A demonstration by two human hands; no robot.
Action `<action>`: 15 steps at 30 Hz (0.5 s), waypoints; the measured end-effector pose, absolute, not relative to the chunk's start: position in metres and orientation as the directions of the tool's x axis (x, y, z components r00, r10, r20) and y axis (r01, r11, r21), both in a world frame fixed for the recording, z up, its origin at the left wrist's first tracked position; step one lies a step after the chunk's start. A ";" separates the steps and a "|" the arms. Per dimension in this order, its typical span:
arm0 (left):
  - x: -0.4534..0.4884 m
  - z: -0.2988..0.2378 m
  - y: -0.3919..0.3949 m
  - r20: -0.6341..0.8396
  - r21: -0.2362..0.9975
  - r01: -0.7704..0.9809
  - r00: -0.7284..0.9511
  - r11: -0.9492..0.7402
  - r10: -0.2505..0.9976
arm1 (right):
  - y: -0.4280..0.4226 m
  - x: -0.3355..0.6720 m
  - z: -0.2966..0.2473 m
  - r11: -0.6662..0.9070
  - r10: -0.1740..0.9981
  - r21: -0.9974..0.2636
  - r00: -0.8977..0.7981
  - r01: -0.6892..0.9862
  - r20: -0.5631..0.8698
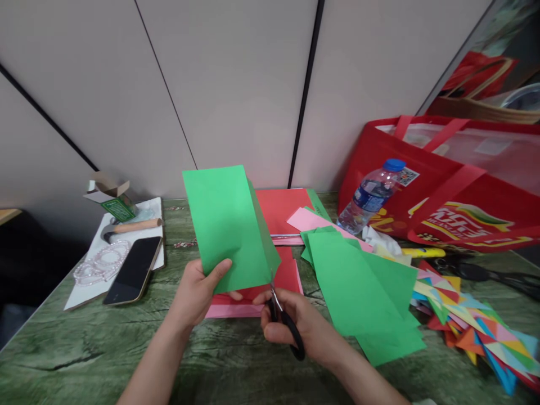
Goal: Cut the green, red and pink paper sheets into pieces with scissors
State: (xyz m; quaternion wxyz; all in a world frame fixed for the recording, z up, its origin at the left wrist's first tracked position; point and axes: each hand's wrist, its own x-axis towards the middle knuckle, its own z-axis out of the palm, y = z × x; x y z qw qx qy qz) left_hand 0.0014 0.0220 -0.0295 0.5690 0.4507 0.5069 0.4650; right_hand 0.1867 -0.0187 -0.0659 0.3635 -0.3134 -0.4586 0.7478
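Note:
My left hand grips a folded sheet of green paper by its lower left edge, thumb on the front face. The sheet is held up off the table, and its right flap angles away at the fold. In my right hand is a pair of scissors with black handles. Its blade tips meet the paper's lower right edge near the fold; whether they are cutting into it I cannot tell. Beneath both hands lie red paper sheets over pink ones, partly hidden.
Green paper pieces lie to the right, beside colourful folded paper shapes. A water bottle leans by a red bag. On the left are a phone, a wooden-handled tool and a small opened box.

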 end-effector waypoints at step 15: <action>-0.001 -0.034 0.024 -0.146 0.987 -0.052 0.086 0.151 0.986 | -0.019 0.186 -0.070 -0.294 0.837 -0.916 -0.536 -0.273 -0.109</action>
